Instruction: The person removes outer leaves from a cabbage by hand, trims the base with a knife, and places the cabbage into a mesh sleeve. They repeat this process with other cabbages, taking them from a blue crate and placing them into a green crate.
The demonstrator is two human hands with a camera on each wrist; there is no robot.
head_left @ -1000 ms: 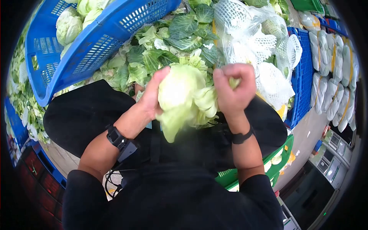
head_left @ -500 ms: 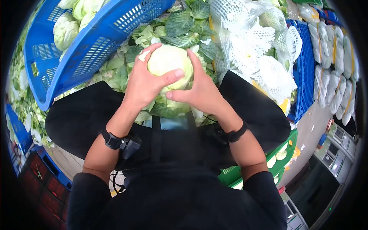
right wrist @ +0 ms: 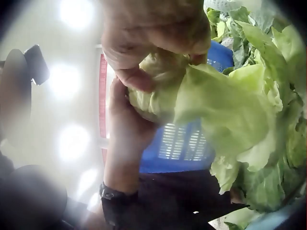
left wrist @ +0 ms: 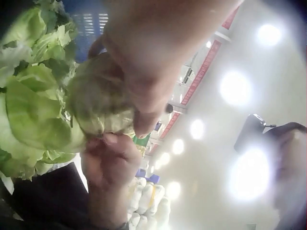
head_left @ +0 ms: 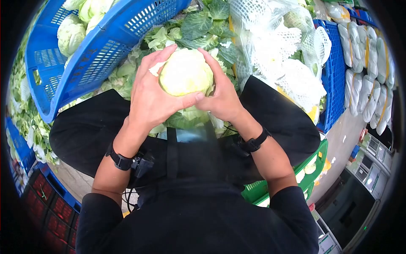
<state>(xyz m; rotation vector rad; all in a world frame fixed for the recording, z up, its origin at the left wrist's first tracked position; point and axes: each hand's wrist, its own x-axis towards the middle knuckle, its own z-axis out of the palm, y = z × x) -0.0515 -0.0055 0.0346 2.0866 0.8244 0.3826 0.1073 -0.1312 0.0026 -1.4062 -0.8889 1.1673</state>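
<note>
A pale green cabbage head [head_left: 186, 72] is held up over the person's lap. My left hand [head_left: 149, 95] grips its left side, the thumb laid across its near face. From the right, my right hand [head_left: 223, 95] curls its fingers round it, and the two thumbs meet at the near side. A small torn white piece of leaf [head_left: 156, 69] sticks by the left fingers. The left wrist view shows the cabbage [left wrist: 98, 96] between both hands. In the right wrist view, a broad loose leaf [right wrist: 225, 105] lies beside the cabbage [right wrist: 160, 93].
A tilted blue crate [head_left: 103, 51] with cabbages stands at the left. Loose leaves [head_left: 198, 27] cover the floor ahead. White foam nets and plastic wrap [head_left: 275, 46] lie to the right, near a blue crate [head_left: 334, 80]. A green crate [head_left: 256, 192] sits by the right thigh.
One second ago the left hand alone held the cabbage, with leaves hanging off it beside the curled right hand. Both hands now hold the cabbage, farther forward, and those hanging leaves are gone from the head view.
</note>
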